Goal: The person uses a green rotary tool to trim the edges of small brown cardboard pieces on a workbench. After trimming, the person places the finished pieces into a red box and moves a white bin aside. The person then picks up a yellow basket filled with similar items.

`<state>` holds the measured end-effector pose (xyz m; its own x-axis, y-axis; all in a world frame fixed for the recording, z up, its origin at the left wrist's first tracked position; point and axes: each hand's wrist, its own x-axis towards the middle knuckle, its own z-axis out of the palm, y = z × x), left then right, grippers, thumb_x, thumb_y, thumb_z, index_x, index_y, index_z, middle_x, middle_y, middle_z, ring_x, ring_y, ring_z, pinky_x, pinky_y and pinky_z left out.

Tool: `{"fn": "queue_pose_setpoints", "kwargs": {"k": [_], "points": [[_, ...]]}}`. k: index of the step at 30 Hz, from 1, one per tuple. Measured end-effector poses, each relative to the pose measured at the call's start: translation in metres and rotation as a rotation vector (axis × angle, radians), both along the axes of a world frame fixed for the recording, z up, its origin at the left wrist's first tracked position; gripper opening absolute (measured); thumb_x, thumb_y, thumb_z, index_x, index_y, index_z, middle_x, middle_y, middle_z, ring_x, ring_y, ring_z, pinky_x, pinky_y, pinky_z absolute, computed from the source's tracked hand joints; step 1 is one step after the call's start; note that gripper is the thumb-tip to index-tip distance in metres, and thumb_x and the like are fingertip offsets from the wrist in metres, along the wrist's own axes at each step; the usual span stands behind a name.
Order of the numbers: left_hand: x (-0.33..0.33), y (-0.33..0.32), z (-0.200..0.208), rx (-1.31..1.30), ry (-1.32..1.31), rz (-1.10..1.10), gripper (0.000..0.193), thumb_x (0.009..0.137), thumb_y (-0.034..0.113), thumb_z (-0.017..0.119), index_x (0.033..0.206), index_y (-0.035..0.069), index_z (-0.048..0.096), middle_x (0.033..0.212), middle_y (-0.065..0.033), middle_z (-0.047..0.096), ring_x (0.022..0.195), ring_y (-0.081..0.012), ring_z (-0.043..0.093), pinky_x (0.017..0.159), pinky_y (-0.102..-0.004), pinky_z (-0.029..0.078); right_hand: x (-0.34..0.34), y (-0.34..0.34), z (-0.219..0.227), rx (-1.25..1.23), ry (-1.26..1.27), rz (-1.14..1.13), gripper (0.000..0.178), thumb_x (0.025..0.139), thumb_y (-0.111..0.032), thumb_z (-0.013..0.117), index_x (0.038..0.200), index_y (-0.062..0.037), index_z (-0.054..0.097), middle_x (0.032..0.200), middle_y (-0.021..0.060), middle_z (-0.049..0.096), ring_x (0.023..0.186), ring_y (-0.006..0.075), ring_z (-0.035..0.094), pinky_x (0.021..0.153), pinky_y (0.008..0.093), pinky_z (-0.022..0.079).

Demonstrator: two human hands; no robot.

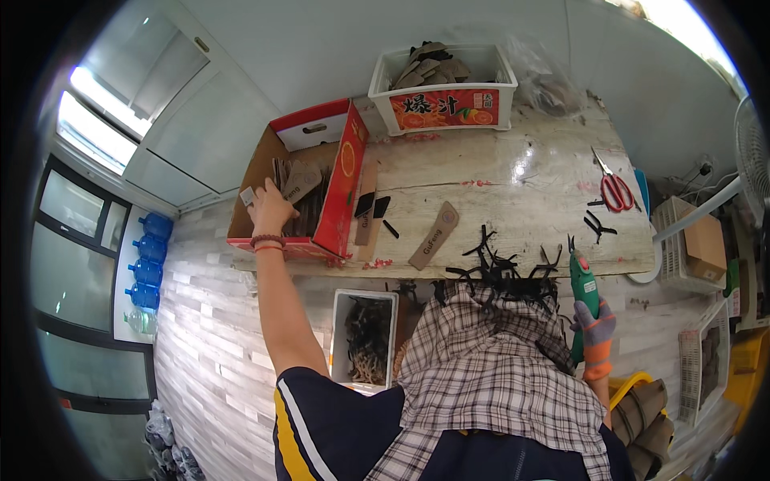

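Note:
My left hand [273,210] reaches into a red cardboard box [335,210] at the left of the table. Its thumb and fingers are apart over flat grey-brown pieces [303,180] standing packed in the box; the fingertips are partly hidden. My right hand [596,327], in a grey and orange glove, is closed round green electric scissors [584,280], their narrow blades pointing up past the table's front edge. One flat printed piece [434,236] lies on the table, and others [369,210] lie beside the box. Black offcut strips [501,268] are heaped at the front edge and on my checked apron [489,353].
A white bin [445,122] of grey pieces stands at the table's back. Red-handled scissors [616,192] lie at the right. Below the front edge is a white foam box [341,337] with dark scraps. Crates [690,385] and a fan [752,148] stand at the right.

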<state>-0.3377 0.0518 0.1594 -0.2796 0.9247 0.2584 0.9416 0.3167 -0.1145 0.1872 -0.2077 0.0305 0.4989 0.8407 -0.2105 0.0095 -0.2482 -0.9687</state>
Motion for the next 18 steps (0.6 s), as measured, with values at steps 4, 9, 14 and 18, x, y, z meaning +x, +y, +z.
{"fn": "queue_pose_setpoints", "kwargs": {"k": [4,9,14,18], "points": [[0.042,0.003,-0.009,0.581,-0.066,-0.491,0.016,0.077,0.006,0.059,0.092,0.002,0.061,0.096,-0.0143,0.061,0.097,-0.0325,0.055,0.084,-0.0412,0.045,0.000,0.002,-0.003,0.025,-0.008,0.012,0.033,0.082,-0.016,0.072,0.107,-0.0002,0.058,0.071,0.0004,0.058,0.054,0.0064,0.050,0.047,0.0212,0.042],[0.101,0.050,-0.103,0.154,-0.302,-0.403,0.017,0.084,0.016,0.057,0.092,0.003,0.064,0.090,-0.0174,0.065,0.089,-0.0366,0.063,0.077,-0.0444,0.050,-0.007,0.002,0.006,-0.016,-0.015,0.036,0.035,0.082,-0.017,0.072,0.110,0.0002,0.057,0.073,0.0010,0.059,0.056,0.0066,0.051,0.048,0.0213,0.044],[0.110,0.081,-0.155,0.060,-0.303,-0.080,0.030,0.089,0.022,0.054,0.099,-0.005,0.060,0.093,-0.0231,0.066,0.094,-0.0392,0.063,0.082,-0.0460,0.051,-0.001,-0.003,-0.001,-0.012,-0.019,0.029,0.038,0.082,-0.016,0.072,0.112,0.0006,0.057,0.075,0.0015,0.060,0.057,0.0067,0.052,0.048,0.0213,0.045],[0.122,0.082,-0.139,-0.157,-0.376,-0.133,0.037,0.085,0.028,0.061,0.101,-0.005,0.063,0.100,-0.0250,0.065,0.094,-0.0381,0.064,0.081,-0.0466,0.051,0.002,-0.006,-0.004,-0.003,-0.014,-0.010,0.038,0.082,-0.015,0.072,0.113,0.0012,0.057,0.076,0.0015,0.060,0.058,0.0065,0.053,0.048,0.0211,0.045]]}}
